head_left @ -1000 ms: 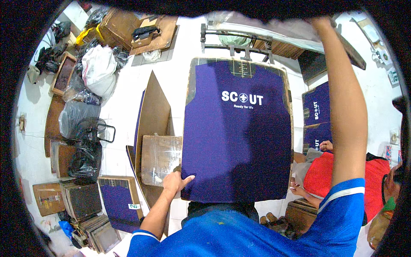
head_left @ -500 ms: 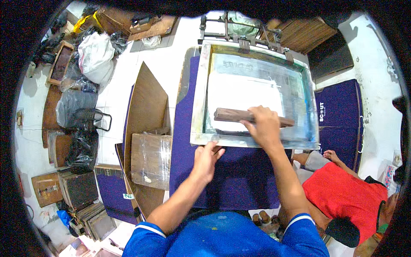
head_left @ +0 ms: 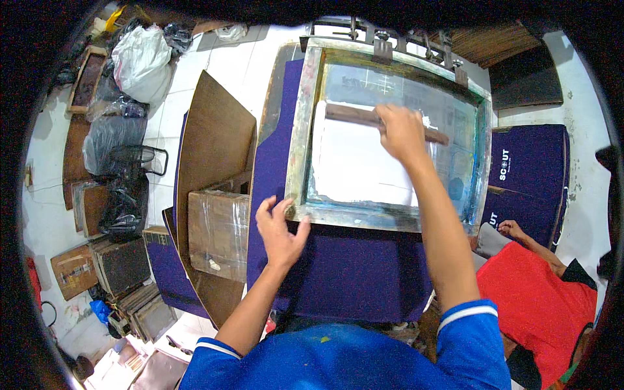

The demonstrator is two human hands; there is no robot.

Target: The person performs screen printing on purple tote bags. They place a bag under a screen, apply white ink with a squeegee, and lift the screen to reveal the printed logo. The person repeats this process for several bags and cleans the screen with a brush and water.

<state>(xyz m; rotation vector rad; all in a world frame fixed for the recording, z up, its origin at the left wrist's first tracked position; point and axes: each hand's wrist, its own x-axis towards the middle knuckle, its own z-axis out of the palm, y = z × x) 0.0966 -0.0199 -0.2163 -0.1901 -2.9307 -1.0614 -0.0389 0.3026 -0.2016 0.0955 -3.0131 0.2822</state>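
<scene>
A wooden-framed printing screen [head_left: 304,123] lies over dark blue fabric [head_left: 364,276]. White ink [head_left: 364,169] covers much of the mesh, to the left and middle. My right hand [head_left: 401,133] is closed around a brown wooden squeegee [head_left: 351,114], which lies crosswise on the mesh toward its far part. At the frame's near left corner is my left hand [head_left: 283,235], fingers spread and thumb apart; whether the fingertips touch the wood I cannot tell. Metal hinge clamps [head_left: 383,49] grip the frame's far side.
To the left, a leaning wooden board [head_left: 214,130] stands beside a tape-wrapped wooden block [head_left: 218,227]. Plastic bags [head_left: 140,65] sit farther left. A person in a red top [head_left: 536,305] is at the lower right, near printed blue fabric panels [head_left: 530,156].
My right hand has pushed the squeegee away from me, from the near part of the mesh to the far part. My left hand has shifted left to the frame's corner, fingers wider apart.
</scene>
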